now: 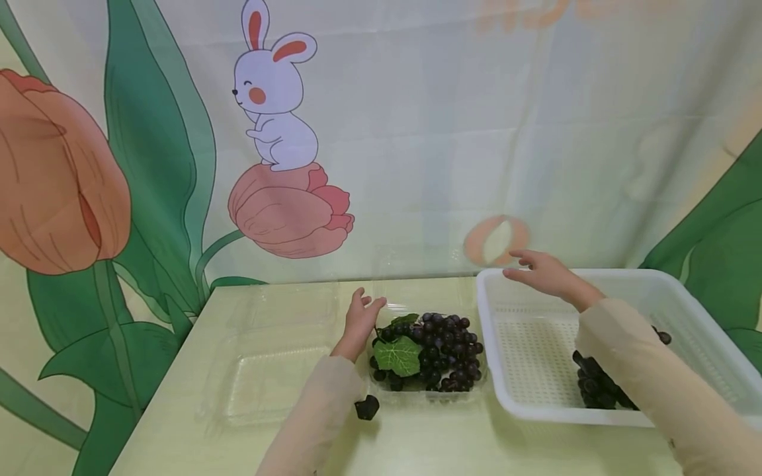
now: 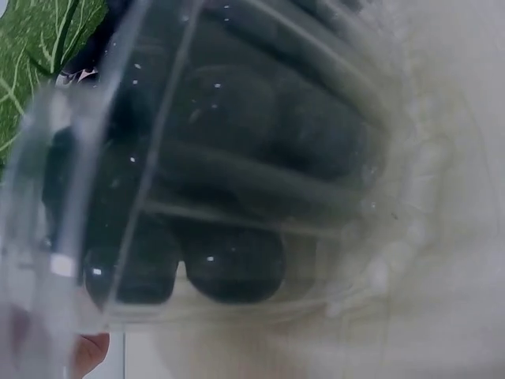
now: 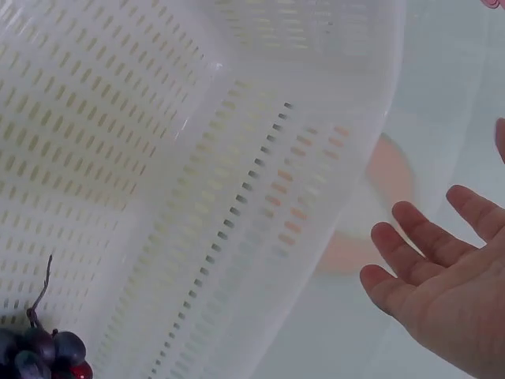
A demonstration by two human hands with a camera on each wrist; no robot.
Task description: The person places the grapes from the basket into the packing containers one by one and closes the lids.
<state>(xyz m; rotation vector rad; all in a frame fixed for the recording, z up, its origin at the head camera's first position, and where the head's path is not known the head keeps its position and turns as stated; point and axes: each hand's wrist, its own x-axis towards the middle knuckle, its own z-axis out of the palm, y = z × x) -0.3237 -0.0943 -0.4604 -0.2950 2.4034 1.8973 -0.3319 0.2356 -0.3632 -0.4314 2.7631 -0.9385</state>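
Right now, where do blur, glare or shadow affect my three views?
Left wrist: the grape box is blurred up close, with small glints; head: the other clear box looks faint against the table, shadows soft; right wrist: basket and right hand reasonably clear, no strong glare.

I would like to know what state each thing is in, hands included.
Left hand: fingers parted, at middle container's left side
Right hand: open, holding nothing
Middle container: open, filled
Grapes: uncovered
Leaf: on the grapes
Left container: empty, apparently open
White basket: open, partly filled
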